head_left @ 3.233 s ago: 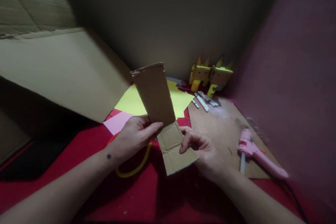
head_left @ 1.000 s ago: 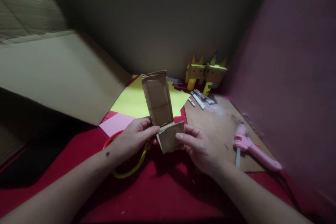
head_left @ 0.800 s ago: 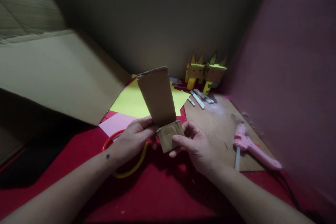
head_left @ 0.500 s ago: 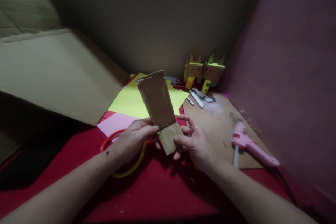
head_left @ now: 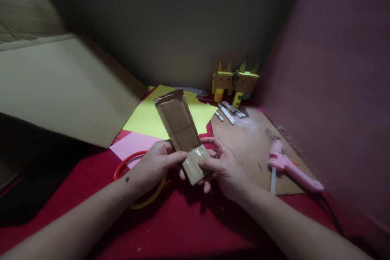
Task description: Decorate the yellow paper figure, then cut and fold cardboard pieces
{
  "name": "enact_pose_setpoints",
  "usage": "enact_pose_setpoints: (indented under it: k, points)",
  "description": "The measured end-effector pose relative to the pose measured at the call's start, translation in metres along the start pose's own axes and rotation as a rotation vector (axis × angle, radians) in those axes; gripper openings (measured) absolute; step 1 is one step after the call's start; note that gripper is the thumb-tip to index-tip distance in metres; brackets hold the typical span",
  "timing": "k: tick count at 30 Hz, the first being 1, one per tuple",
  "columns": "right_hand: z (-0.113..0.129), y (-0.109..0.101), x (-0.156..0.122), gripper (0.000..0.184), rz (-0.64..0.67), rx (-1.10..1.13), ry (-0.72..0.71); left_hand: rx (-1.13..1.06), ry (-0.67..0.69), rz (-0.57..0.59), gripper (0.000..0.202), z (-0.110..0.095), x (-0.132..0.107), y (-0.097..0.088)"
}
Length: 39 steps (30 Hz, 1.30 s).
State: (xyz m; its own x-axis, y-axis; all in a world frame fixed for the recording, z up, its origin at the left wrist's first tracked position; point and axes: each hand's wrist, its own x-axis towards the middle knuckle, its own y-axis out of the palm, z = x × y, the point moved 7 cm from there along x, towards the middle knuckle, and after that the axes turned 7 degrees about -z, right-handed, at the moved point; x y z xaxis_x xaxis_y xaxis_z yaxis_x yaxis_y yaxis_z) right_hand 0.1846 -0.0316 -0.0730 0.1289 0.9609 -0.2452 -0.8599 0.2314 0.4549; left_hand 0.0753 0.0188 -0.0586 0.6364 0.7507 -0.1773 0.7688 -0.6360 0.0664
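A folded strip of brown cardboard (head_left: 179,124) is held up between both my hands, with its long part tilted up and left. Its short lower flap has a glossy streak near the crease. My left hand (head_left: 160,160) grips the left side by the crease, thumb on top. On the right edge of the flap my right hand (head_left: 224,166) pinches, thumb on top and some fingers behind it. Below my left wrist lies a red and yellow ring (head_left: 148,202) on the red surface, partly hidden by the forearm.
A pink glue gun (head_left: 294,168) rests on a cardboard sheet (head_left: 240,146) at the right, beside the pink wall. Several markers (head_left: 227,113) lie near two cardboard animal figures (head_left: 245,81). Yellow paper (head_left: 143,113) and pink paper (head_left: 134,142) lie behind my hands. A large cardboard box (head_left: 67,89) stands left.
The cardboard strip has tipped, its top end now lower and a little farther left. A glossy streak now shows on the flap. Both hands keep their hold.
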Motion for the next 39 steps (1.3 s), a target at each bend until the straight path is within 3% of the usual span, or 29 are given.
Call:
enact_pose_setpoints:
  k: [4, 11, 16, 21, 25, 28, 31, 34, 39]
  points:
    - [0.0, -0.001, 0.0, 0.057, 0.019, 0.003, -0.023, 0.001, 0.013, 0.028, 0.025, -0.002, 0.001, 0.002]
    - [0.008, 0.006, -0.008, 0.053, 0.143, 0.037, -0.076, -0.173, 0.007, 0.038, 0.017, -0.004, 0.005, 0.0]
    - [0.011, 0.012, -0.014, 0.063, 0.228, -0.055, -0.144, -0.324, -0.046, 0.062, 0.012, -0.003, 0.006, -0.004]
    - [0.01, 0.005, -0.012, 0.032, 0.096, -0.273, -0.24, -0.262, -0.075, 0.133, 0.014, -0.001, 0.0, 0.0]
    - [0.027, 0.002, -0.016, 0.015, 0.007, -0.475, -0.42, -0.052, 0.059, 0.053, 0.016, -0.009, -0.006, -0.001]
    - [0.033, 0.005, -0.018, 0.019, 0.032, -0.53, -0.462, -0.047, 0.195, 0.115, 0.038, -0.018, -0.012, 0.006]
    - [0.031, 0.007, -0.02, 0.021, 0.048, -0.59, -0.478, -0.128, 0.151, 0.223, 0.049, -0.016, -0.016, 0.015]
    - [0.026, 0.005, -0.02, 0.018, 0.017, -0.517, -0.499, -0.144, 0.096, 0.132, 0.046, -0.011, -0.016, 0.014]
    - [0.016, -0.004, -0.017, 0.036, -0.093, -0.348, -0.447, -0.153, 0.129, 0.004, 0.033, -0.01, -0.016, 0.012]
